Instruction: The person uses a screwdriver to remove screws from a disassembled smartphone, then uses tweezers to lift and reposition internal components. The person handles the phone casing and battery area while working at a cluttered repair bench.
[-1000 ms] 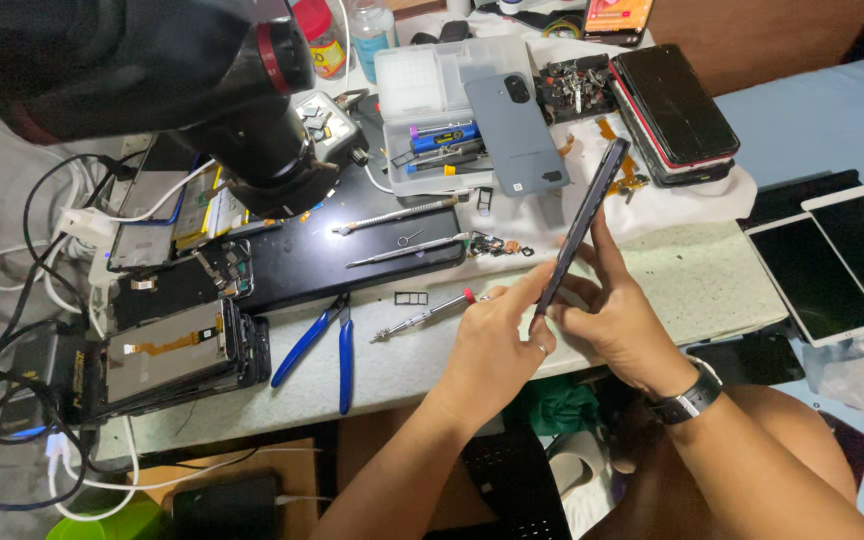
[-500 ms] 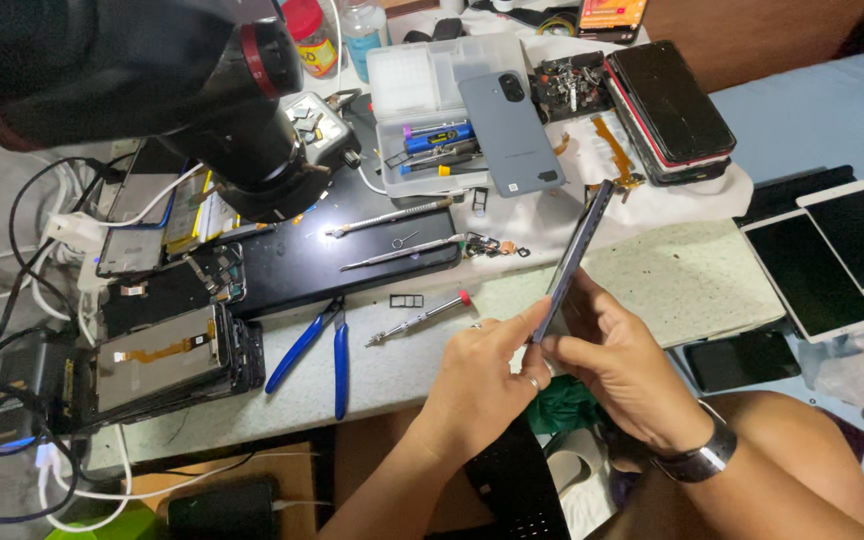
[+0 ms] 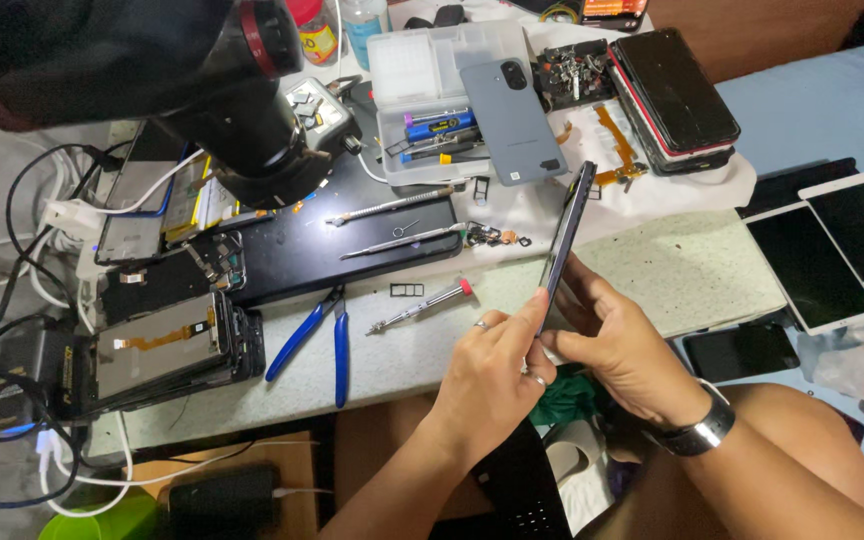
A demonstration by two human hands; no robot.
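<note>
Your left hand [image 3: 497,365] and right hand [image 3: 617,345] both pinch the lower end of the dark phone [image 3: 564,235], held edge-on and tilted above the bench [image 3: 652,270], fingers closed around it. Keep that grip firm but light at the seam. The small screwdriver [image 3: 420,305] lies just beyond your left hand.

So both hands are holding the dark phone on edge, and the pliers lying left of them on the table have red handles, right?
Not quite. In the head view the pliers have blue handles, not red. The rest holds: left hand and right hand hold the dark phone on edge, pliers to their left on the table.
</note>
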